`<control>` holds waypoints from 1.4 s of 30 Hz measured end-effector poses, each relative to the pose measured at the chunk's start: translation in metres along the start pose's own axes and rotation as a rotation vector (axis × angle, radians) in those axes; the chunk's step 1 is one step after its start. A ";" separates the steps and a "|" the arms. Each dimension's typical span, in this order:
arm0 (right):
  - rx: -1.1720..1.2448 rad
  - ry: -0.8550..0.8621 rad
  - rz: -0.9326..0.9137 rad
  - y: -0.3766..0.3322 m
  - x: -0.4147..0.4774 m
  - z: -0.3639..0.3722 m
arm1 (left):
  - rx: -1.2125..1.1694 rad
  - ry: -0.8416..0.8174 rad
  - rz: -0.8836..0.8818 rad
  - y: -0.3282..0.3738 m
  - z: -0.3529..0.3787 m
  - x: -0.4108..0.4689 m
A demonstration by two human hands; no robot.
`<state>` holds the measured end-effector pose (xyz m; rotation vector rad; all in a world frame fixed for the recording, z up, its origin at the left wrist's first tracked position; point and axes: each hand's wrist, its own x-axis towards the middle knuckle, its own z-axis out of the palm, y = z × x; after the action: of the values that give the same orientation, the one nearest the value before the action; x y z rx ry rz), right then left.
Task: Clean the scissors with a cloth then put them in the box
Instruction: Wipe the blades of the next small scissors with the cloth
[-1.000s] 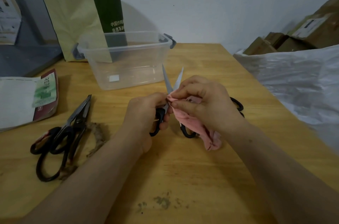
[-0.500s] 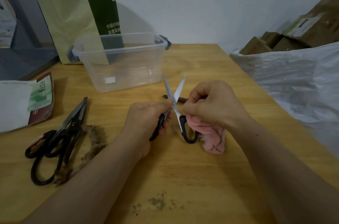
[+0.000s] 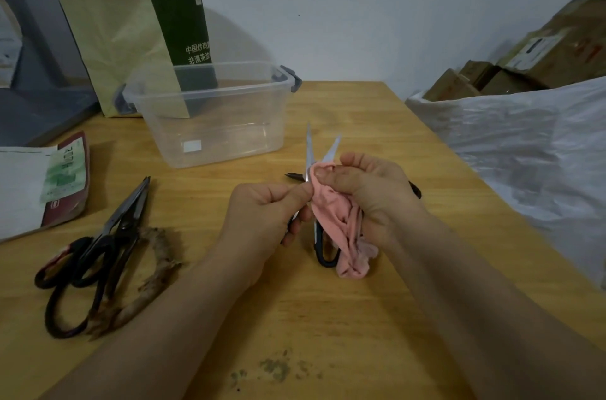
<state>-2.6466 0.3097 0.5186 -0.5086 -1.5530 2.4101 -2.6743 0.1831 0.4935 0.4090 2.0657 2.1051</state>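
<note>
- While my left hand [image 3: 262,219] curls round one black plastic handle of the scissors [image 3: 308,150], my right hand [image 3: 370,193] pinches the soft, crumpled pink cloth [image 3: 334,216] against the base of their bright steel blades, which stand apart in a V above the table [image 3: 328,317].
- A dark, crumbly stain [image 3: 275,368] marks the pale wood grain nearest me.
- Near left lie old shears [image 3: 98,252], dull and dark with big loop handles, on a frayed brown strip [image 3: 154,268].
- Further left sits a glossy packet [image 3: 62,176], white, green and red, its print too small to read.
- Beyond the blades stands the box [image 3: 213,114], clear plastic with grey clips and a small white label.
- Behind it leans a yellow-green paper bag [image 3: 131,39] with white Chinese characters on a dark panel.
- Far right, a crinkled white sack [image 3: 524,153] and labelled cardboard cartons [image 3: 541,52] sit against a plain wall [image 3: 360,6].
</note>
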 end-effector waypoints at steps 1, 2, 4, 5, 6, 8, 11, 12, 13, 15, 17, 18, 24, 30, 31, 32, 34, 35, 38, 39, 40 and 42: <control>0.021 0.023 -0.005 0.000 0.000 0.001 | 0.014 -0.003 0.017 0.000 0.001 0.001; 0.040 0.046 -0.010 0.000 0.000 0.001 | 0.027 -0.003 0.036 -0.001 0.001 0.001; 0.062 0.093 -0.013 -0.002 0.002 0.000 | 0.058 0.000 0.077 -0.001 0.003 0.003; 0.072 0.114 -0.012 -0.003 0.003 -0.001 | 0.074 0.002 0.092 -0.002 0.004 0.003; 0.089 0.131 -0.010 -0.005 0.003 -0.003 | 0.089 0.000 0.101 -0.002 0.004 0.002; 0.131 0.155 -0.012 -0.009 0.004 -0.007 | 0.108 -0.006 0.102 -0.002 0.006 0.002; 0.159 0.179 -0.026 -0.011 0.006 -0.009 | 0.117 0.000 0.096 -0.002 0.007 0.002; 0.172 0.186 -0.029 -0.010 0.008 -0.009 | 0.119 0.002 0.098 -0.002 0.008 0.003; 0.187 0.196 -0.032 -0.010 0.009 -0.008 | 0.124 0.001 0.101 -0.002 0.008 0.003; 0.211 0.229 -0.045 -0.011 0.014 -0.013 | 0.142 -0.014 0.099 -0.003 0.007 0.002; 0.259 0.257 -0.065 -0.016 0.021 -0.024 | 0.158 -0.034 0.084 -0.002 0.006 -0.002; 0.276 0.257 -0.070 -0.019 0.024 -0.030 | 0.151 -0.036 0.068 -0.001 0.005 -0.004; 0.072 0.118 0.014 -0.007 0.029 -0.028 | -0.239 0.011 -0.140 0.011 0.001 0.001; -0.202 0.034 -0.064 -0.005 0.022 -0.019 | -0.371 0.044 -0.147 0.008 -0.004 0.009; -0.215 0.009 -0.065 -0.004 0.021 -0.018 | -0.365 0.052 -0.146 0.007 -0.004 0.010; -0.228 -0.011 -0.067 -0.003 0.020 -0.017 | -0.357 0.058 -0.143 0.007 -0.004 0.010; -0.255 -0.035 -0.070 -0.002 0.020 -0.015 | -0.335 0.068 -0.128 0.007 -0.004 0.009; -0.265 -0.046 -0.070 -0.002 0.019 -0.014 | -0.323 0.073 -0.119 0.007 -0.005 0.009; -0.261 -0.092 -0.073 -0.001 0.016 -0.013 | -0.291 0.087 -0.098 0.008 -0.004 0.007; -0.258 -0.107 -0.070 -0.002 0.015 -0.012 | -0.291 0.089 -0.095 0.008 -0.004 0.007; -0.254 -0.118 -0.071 -0.002 0.014 -0.012 | -0.298 0.090 -0.094 0.008 -0.004 0.007; -0.233 -0.141 -0.069 -0.003 0.012 -0.012 | -0.303 0.097 -0.091 0.007 -0.005 0.007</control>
<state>-2.6523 0.3254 0.5148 -0.3263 -1.8915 2.2700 -2.6824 0.1804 0.5007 0.1695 1.7313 2.3715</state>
